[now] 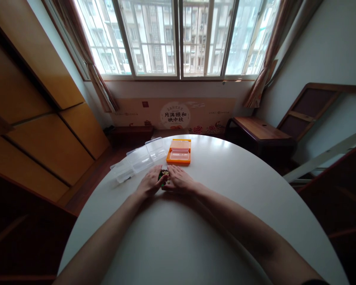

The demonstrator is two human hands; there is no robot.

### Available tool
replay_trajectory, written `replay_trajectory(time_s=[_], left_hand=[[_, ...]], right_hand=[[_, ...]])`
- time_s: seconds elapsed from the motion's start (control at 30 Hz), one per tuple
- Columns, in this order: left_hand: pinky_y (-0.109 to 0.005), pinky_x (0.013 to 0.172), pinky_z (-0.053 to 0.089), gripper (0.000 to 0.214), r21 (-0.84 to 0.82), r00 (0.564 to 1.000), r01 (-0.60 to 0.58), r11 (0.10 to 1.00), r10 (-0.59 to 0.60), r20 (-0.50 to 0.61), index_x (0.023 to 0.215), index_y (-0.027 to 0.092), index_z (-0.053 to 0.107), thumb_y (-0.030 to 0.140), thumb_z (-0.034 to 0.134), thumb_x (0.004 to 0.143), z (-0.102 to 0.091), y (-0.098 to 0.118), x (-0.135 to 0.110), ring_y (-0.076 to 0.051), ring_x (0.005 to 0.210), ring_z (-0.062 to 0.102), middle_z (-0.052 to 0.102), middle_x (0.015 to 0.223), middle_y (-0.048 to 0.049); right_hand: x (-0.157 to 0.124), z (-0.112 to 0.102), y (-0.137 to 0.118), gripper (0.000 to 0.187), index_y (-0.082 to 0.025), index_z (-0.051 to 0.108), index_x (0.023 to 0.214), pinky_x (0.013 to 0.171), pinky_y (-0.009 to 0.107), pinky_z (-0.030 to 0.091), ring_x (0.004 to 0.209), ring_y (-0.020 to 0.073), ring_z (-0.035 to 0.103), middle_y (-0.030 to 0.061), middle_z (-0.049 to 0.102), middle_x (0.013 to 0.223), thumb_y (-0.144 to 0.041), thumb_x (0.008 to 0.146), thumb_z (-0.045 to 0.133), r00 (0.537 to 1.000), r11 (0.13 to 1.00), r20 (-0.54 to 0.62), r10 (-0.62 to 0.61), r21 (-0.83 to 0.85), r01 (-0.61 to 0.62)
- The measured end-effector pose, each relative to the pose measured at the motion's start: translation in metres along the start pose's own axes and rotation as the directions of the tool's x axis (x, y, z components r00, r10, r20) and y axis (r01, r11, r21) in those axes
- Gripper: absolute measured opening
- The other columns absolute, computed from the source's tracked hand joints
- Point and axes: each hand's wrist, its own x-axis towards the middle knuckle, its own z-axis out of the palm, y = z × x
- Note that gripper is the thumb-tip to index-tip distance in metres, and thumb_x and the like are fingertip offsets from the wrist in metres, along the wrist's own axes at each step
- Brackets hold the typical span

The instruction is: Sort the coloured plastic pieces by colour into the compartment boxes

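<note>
A small heap of green, dark and cream pieces (164, 174) lies between my hands near the far side of the table; they are too small to name. Under or beside it shows the front edge of a brownish, flat block or tray (167, 187), mostly covered. My left hand (150, 182) lies along the left of the heap, fingers stretched forward and thumb reaching across the pieces. From the right, my right hand (180, 179) rests with its fingers extended over the heap and the block. What lies beneath the palms is hidden.
Just beyond my hands stands an opened orange case (178, 161) with clear lids. To its left, several clear plastic boxes (141, 160) sit with lids raised, near the edge of the round white table (231, 178). A wooden chair (259, 128) is beyond the table.
</note>
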Motion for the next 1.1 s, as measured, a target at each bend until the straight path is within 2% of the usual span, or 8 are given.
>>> replay_trajectory(time_s=[0.2,0.27,0.37,0.6,0.73,0.87,0.97,1.1], left_hand=[[-0.043,0.112,0.034,0.063,-0.031,0.988,-0.135,0.99,0.136,0.068,0.134,0.01,0.047,0.055,0.034,0.092,0.004,0.012,0.002,-0.027,0.131,0.046,0.05,0.139,-0.0184],[-0.043,0.112,0.034,0.061,-0.04,0.983,-0.161,0.986,0.164,0.081,0.135,0.012,0.046,0.054,0.039,0.091,0.007,0.022,-0.005,-0.026,0.132,0.045,0.05,0.139,-0.017],[-0.045,0.113,0.033,0.061,-0.04,0.976,-0.192,0.981,0.195,0.095,0.139,0.014,0.041,0.051,0.042,0.091,0.013,0.044,-0.019,-0.027,0.134,0.042,0.046,0.142,-0.0167],[-0.046,0.116,0.027,0.069,-0.093,0.917,-0.304,0.948,0.317,0.241,0.144,0.011,0.032,0.056,0.039,0.092,0.023,0.106,-0.051,-0.028,0.14,0.031,0.034,0.15,-0.019],[-0.047,0.117,0.024,0.079,-0.18,0.887,-0.324,0.929,0.364,0.284,0.146,0.009,0.028,0.063,0.037,0.089,0.026,0.123,-0.061,-0.03,0.141,0.028,0.032,0.15,-0.0202],[-0.041,0.113,0.035,0.071,-0.278,0.933,-0.252,0.927,0.309,0.183,0.145,0.013,0.031,0.06,0.029,0.092,0.017,0.109,-0.054,-0.025,0.137,0.037,0.039,0.148,-0.0162],[-0.048,0.114,0.03,0.067,-0.104,0.994,-0.112,0.988,0.109,-0.029,0.141,0.014,0.039,0.058,0.037,0.091,0.0,0.075,-0.037,-0.029,0.139,0.033,0.039,0.148,-0.0151],[-0.062,0.107,0.027,0.061,0.14,0.939,0.284,0.948,-0.246,-0.24,0.138,0.015,0.045,0.051,0.044,0.088,-0.022,0.025,-0.008,-0.04,0.136,0.031,0.039,0.147,-0.0196]], right_hand=[[-0.003,-0.003,0.002,0.072,-0.014,0.04,0.141,0.117,0.048,0.026,0.137,0.0323,0.036,0.0128,0.043,0.146,-0.043,0.08,0.066,0.991,0.988,0.057,-0.124,-0.087,0.129],[-0.019,-0.013,0.0,0.07,-0.008,0.037,0.142,0.116,0.048,0.027,0.137,0.0336,0.036,0.0174,0.039,0.148,-0.039,0.085,0.06,0.978,0.973,0.115,-0.175,-0.129,0.189],[-0.049,-0.027,-0.004,0.069,-0.01,0.035,0.143,0.116,0.047,0.028,0.138,0.0312,0.035,0.0179,0.039,0.148,-0.035,0.084,0.061,0.971,0.969,0.144,-0.191,-0.131,0.211],[-0.128,-0.051,-0.015,0.066,-0.01,0.029,0.147,0.116,0.048,0.026,0.141,0.0289,0.029,0.0191,0.033,0.151,-0.036,0.09,0.05,0.975,0.972,0.19,-0.119,-0.179,0.154],[-0.156,-0.06,-0.018,0.067,-0.011,0.032,0.146,0.115,0.049,0.028,0.14,0.0299,0.031,0.0187,0.036,0.149,-0.04,0.089,0.053,0.975,0.984,0.194,-0.11,-0.117,0.134],[-0.15,-0.068,-0.014,0.051,-0.02,0.045,0.138,0.106,0.044,0.042,0.128,0.0262,0.048,0.0133,0.049,0.14,-0.038,0.091,0.053,0.998,0.999,0.049,-0.028,-0.022,0.03],[-0.115,-0.07,-0.004,0.042,-0.021,0.052,0.13,0.1,0.045,0.046,0.12,0.0265,0.053,0.0119,0.054,0.133,-0.034,0.089,0.055,0.992,0.998,-0.122,0.027,-0.054,-0.034],[-0.046,-0.064,0.01,0.042,-0.015,0.053,0.129,0.101,0.045,0.043,0.12,0.0279,0.049,0.0138,0.053,0.133,-0.026,0.089,0.055,0.976,0.972,-0.216,0.029,-0.22,-0.077]])
